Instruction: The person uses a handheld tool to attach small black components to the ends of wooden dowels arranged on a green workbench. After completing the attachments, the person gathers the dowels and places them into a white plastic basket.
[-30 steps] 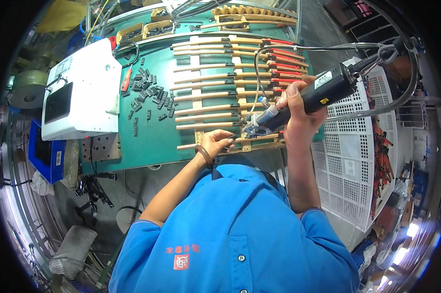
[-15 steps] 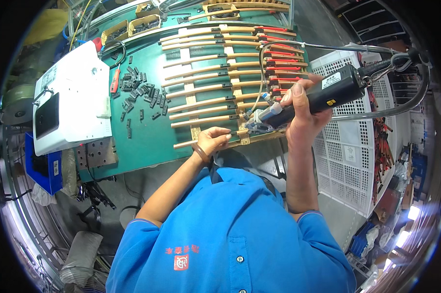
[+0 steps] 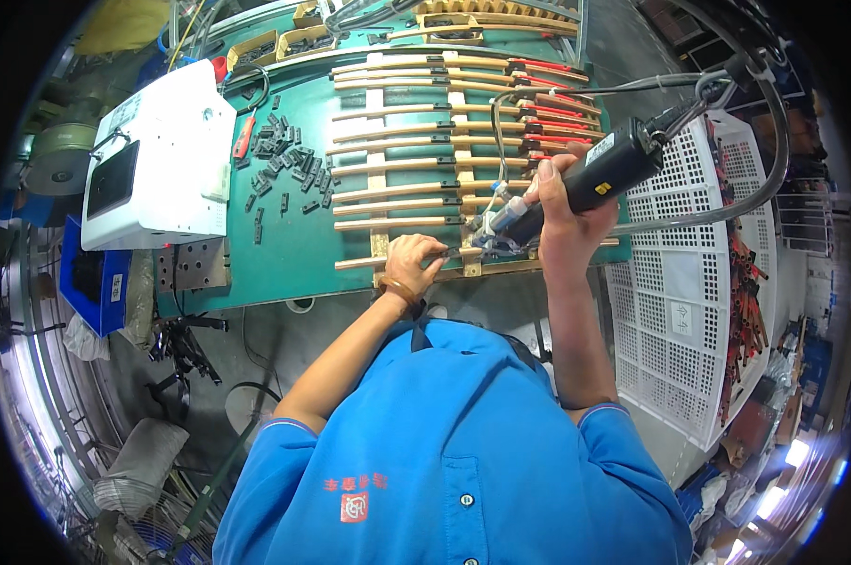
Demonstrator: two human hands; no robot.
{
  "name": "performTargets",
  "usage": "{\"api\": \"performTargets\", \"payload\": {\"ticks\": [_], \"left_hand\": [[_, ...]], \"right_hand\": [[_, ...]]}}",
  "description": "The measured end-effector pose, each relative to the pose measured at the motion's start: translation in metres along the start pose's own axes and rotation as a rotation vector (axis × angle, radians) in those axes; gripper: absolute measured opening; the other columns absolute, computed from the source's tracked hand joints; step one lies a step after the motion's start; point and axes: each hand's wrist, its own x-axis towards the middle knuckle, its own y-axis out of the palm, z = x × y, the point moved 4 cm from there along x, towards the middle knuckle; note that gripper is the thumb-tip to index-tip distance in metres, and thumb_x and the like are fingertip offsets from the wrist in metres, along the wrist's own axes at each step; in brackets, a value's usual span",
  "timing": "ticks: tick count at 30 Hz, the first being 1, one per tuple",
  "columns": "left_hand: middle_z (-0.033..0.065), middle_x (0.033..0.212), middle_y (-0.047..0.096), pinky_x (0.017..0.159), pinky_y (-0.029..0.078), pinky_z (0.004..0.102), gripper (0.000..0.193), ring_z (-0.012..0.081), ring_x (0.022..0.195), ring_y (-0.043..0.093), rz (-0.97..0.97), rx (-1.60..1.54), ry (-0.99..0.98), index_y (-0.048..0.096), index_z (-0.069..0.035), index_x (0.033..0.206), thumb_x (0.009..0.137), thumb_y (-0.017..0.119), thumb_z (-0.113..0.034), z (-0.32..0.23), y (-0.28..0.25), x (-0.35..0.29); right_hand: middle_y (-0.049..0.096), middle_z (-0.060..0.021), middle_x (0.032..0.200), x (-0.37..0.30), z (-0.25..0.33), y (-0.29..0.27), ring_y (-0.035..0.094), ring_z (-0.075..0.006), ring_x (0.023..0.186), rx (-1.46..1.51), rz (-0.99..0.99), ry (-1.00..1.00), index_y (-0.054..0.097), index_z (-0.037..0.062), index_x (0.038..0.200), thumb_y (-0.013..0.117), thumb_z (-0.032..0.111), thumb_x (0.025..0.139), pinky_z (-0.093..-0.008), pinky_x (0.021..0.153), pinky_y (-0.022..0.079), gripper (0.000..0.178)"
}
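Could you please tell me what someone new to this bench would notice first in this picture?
First, the black power screwdriver gripped in the right hand, its tip down at the near edge of the green table. Beside the tip, the left hand pinches a small black part on the nearest wooden stick. Behind them lie rows of sticks, with loose black clips and a white box at left.
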Motion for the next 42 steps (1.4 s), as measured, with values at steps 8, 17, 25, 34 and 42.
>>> {"api": "performTargets", "payload": {"ticks": [8, 17, 25, 34, 42], "left_hand": [[0.0036, 0.088, 0.066, 0.075, 0.05, 0.0225, 0.018, 0.0096, 0.086, 0.061, 0.045, -0.603, -0.458, 0.063, -0.001, 0.096, 0.079, 0.069, -0.003, -0.008, -0.017, -0.015], [0.0054, 0.095, 0.063, 0.08, 0.049, 0.03, 0.027, 0.0156, 0.088, 0.059, 0.797, -0.792, -0.278, 0.069, -0.007, 0.103, 0.077, 0.067, 0.0, -0.055, -0.072, -0.032], [0.0067, 0.097, 0.065, 0.082, 0.049, 0.0296, 0.037, 0.0163, 0.091, 0.062, 0.833, -0.724, -0.301, 0.062, -0.008, 0.119, 0.083, 0.068, -0.011, -0.061, -0.051, -0.034], [0.0062, 0.095, 0.059, 0.057, 0.056, 0.0252, 0.04, 0.0159, 0.08, 0.064, -0.438, -1.173, -0.909, 0.05, -0.003, 0.127, 0.088, 0.055, -0.005, 0.093, -0.13, -0.067], [0.0126, 0.116, 0.058, 0.061, 0.051, 0.0245, 0.047, 0.0127, 0.077, 0.062, -0.735, -0.339, -0.927, 0.051, -0.008, 0.129, 0.084, 0.061, 0.0, 0.195, -0.216, -0.062]], "right_hand": [[0.058, -0.0046, 0.075, 0.003, 0.001, -0.005, 0.054, -0.0089, 0.058, 0.025, 0.015, 0.01, 0.044, -0.0065, 0.113, 0.06, -0.003, 0.083, -0.0224, 0.06, 0.046, 0.034], [0.058, -0.0055, 0.077, 0.012, -0.005, -0.005, 0.055, -0.0109, 0.059, 0.061, 0.069, 0.019, 0.045, -0.0026, 0.113, 0.062, -0.002, 0.082, -0.0252, 0.058, 0.049, 0.035], [0.057, -0.0055, 0.079, 0.012, -0.006, 0.005, 0.055, -0.0107, 0.059, 0.136, 0.04, 0.034, 0.045, -0.0036, 0.113, 0.062, -0.004, 0.082, -0.0259, 0.059, 0.049, 0.036], [0.057, -0.0048, 0.08, 0.011, -0.016, 0.006, 0.053, -0.0098, 0.059, 0.189, 0.0, 0.042, 0.045, -0.002, 0.115, 0.061, -0.004, 0.082, -0.0244, 0.056, 0.048, 0.037], [0.056, -0.005, 0.079, 0.014, -0.011, 0.016, 0.053, -0.0097, 0.057, 0.079, 0.007, 0.005, 0.044, -0.0027, 0.114, 0.061, 0.001, 0.083, -0.0245, 0.057, 0.05, 0.036]]}}
